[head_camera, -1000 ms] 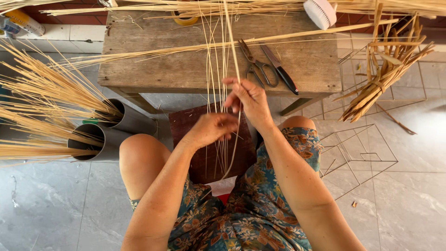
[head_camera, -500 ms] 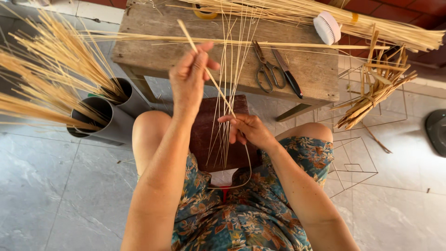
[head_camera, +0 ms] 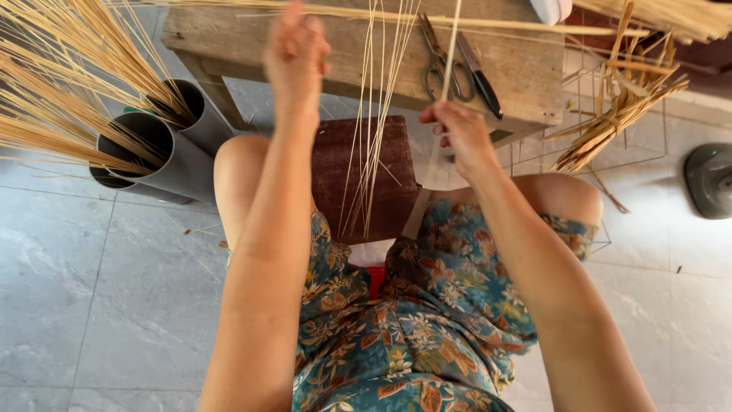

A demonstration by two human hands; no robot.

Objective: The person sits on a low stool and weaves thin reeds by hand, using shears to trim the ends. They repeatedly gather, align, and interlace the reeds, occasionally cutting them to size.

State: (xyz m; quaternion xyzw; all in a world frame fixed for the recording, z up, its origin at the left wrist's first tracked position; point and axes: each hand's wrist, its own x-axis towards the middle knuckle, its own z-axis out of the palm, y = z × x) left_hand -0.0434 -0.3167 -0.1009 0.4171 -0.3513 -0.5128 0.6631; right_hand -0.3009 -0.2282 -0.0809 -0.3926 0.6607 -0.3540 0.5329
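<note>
My right hand [head_camera: 460, 131] is shut on a flat pale reed strip [head_camera: 451, 53] that runs straight up past the top edge. My left hand [head_camera: 296, 44] is raised over the wooden bench [head_camera: 229, 42] with its fingers pinched together; I cannot tell whether a strand is between them. A sheaf of thin straw strands [head_camera: 375, 130] hangs from the bench down between my knees, in front of a dark brown stool [head_camera: 339, 179]. Both hands are apart, one on each side of the sheaf.
Scissors [head_camera: 441, 70] and a black-handled knife [head_camera: 483, 82] lie on the bench. Grey tubes [head_camera: 156, 156] full of straw stand at the left. At the right, a wire frame [head_camera: 591, 164] carries a reed bundle [head_camera: 621, 103], and a dark round object [head_camera: 709, 181] sits on the grey tile floor.
My left hand has risen higher over the bench. My right hand has moved up and right, and now holds the flat strip pointing straight up. The view has tilted downward.
</note>
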